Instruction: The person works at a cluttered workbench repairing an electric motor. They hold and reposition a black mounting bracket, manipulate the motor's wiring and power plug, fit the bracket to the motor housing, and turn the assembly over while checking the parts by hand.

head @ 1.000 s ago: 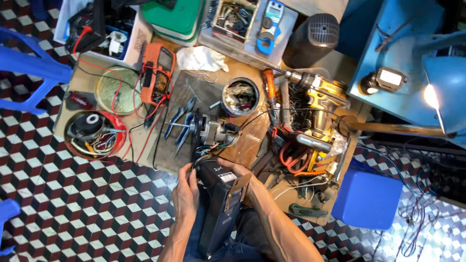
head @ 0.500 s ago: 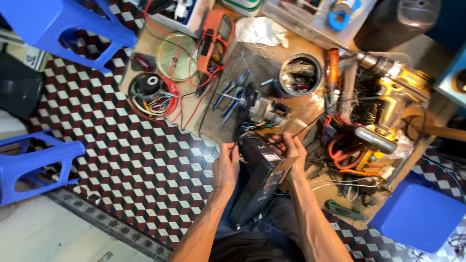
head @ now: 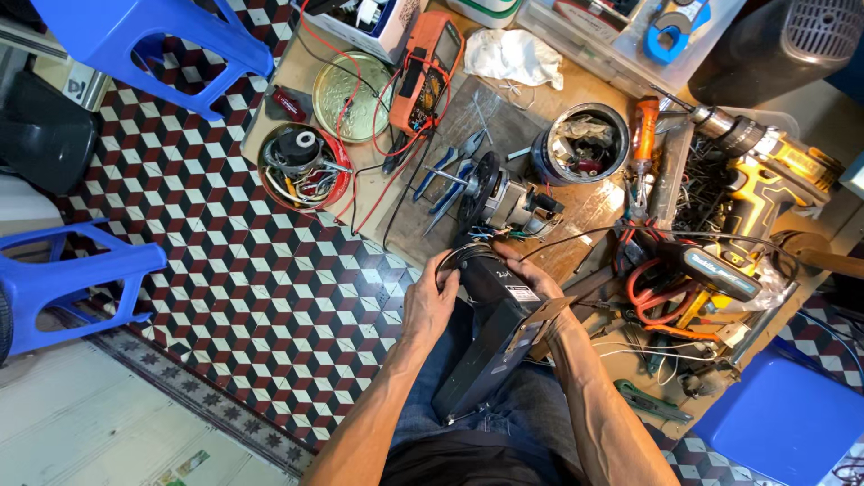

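both hands grip black box point(head: 493, 337) on lap: left hand point(head: 430, 301) clasps upper left edge, right hand point(head: 533, 286) wraps top end. long axis runs from lap toward workbench point(head: 576, 202); motor point(head: 504, 200) just beyond.

You hold a long black box-shaped unit point(head: 490, 346) across your lap, tilted, its far end up by the table edge and its near end low over your jeans. A grey label panel sits on its upper face, and thin wires loop out at its far end.
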`<state>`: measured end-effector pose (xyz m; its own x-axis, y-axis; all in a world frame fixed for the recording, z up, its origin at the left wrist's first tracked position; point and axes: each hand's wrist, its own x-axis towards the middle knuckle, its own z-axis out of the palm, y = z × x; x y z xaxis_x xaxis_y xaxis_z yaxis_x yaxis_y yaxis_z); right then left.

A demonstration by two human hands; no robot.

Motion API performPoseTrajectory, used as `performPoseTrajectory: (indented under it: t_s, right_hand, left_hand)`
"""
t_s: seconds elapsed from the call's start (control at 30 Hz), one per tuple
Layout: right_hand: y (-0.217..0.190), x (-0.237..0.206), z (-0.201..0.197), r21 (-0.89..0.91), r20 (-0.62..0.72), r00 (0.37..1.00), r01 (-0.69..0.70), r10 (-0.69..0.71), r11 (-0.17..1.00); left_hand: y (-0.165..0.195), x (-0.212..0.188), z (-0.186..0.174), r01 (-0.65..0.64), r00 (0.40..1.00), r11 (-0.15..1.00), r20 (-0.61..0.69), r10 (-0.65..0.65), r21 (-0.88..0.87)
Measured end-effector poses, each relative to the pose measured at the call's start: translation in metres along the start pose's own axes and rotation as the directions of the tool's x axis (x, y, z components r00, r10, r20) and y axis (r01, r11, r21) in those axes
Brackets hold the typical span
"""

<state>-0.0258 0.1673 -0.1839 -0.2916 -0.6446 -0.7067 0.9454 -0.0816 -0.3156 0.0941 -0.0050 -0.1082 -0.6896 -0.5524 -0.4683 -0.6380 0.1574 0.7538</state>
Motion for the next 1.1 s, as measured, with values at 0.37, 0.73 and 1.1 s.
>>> performPoseTrajectory:
  t_s: [0.37, 0.73, 1.1]
  right_hand:
    - [0.004, 0.028, -0.022, -0.246, 0.061, 0.996, 0.075, -0.061, 0.966]
    - [-0.003, 0.016, -0.011, -0.189, 0.017, 0.998, 0.06, -0.058, 0.98]
    - [-0.005, 0.017, -0.005, -0.278, -0.105, 0.994, -0.006, -0.024, 0.961]
  left_hand:
    - [0.005, -0.006, 0.005, 0.153, 0.978, 0.988, -0.147, -0.147, 0.028]
    - [-0.002, 0.004, -0.021, -0.096, 0.991, 0.964, 0.067, 0.116, -0.246]
    - [0.003, -0.006, -0.019, 0.024, 0.994, 0.942, 0.104, 0.012, -0.336]
